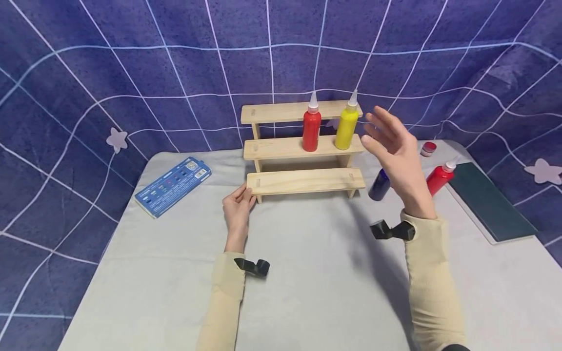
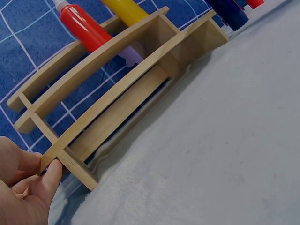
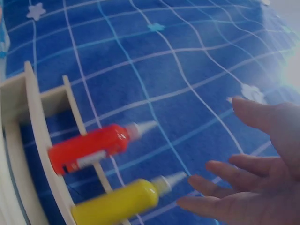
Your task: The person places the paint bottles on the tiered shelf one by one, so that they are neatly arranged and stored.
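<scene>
A three-step wooden rack (image 1: 303, 181) stands on the cloth-covered table. My left hand (image 1: 238, 207) pinches the left end of its lowest step between thumb and fingers, as the left wrist view shows close up (image 2: 28, 180). On the middle step a red squeeze bottle (image 1: 311, 130) and a yellow squeeze bottle (image 1: 347, 127) stand upright, both with pointed clear nozzles. My right hand (image 1: 397, 156) is raised just right of the yellow bottle, fingers spread and holding nothing. In the right wrist view its fingertips (image 3: 185, 201) are close to the yellow bottle's nozzle.
Right of the rack stands a dark blue bottle (image 1: 379, 185), partly behind my right hand. Another red bottle (image 1: 439, 179), a small red-lidded jar (image 1: 428, 148) and a dark green board (image 1: 489, 202) are farther right. A blue printed box (image 1: 173, 186) lies at the left. A blue curtain (image 1: 175, 73) hangs behind.
</scene>
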Demonstrator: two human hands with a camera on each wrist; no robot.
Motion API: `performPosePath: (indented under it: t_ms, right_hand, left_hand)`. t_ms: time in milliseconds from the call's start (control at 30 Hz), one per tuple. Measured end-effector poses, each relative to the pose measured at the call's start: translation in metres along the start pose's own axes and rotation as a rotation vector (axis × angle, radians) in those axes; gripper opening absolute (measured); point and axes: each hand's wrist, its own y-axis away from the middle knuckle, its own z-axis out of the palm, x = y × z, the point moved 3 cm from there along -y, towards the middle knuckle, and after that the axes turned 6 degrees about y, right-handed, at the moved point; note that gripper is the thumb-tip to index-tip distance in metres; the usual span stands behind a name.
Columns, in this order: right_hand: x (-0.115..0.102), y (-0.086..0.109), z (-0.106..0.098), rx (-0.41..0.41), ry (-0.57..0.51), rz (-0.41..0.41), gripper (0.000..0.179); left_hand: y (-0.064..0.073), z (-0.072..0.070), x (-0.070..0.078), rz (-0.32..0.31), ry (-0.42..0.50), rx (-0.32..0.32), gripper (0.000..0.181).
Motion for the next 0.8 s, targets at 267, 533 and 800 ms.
performPosePath:
  t_ms: [267, 533, 800]
  right_hand:
    - [-0.002, 0.018, -0.035, 0.101, -0.095, -0.095, 0.053]
    - [-0.005, 0.024, -0.069, 0.263, -0.167, -0.15, 0.052]
    - [0.015, 0.029, -0.127, 0.481, -0.037, -0.08, 0.062]
  left_hand:
    - [0.001, 0.001, 0.0, -0.007, -0.015, -0.001, 0.035]
    - [0.0, -0.001, -0.003, -0.023, -0.024, 0.018, 0.035]
    - [-0.001, 0.003, -0.002, -0.01, -0.031, 0.008, 0.035]
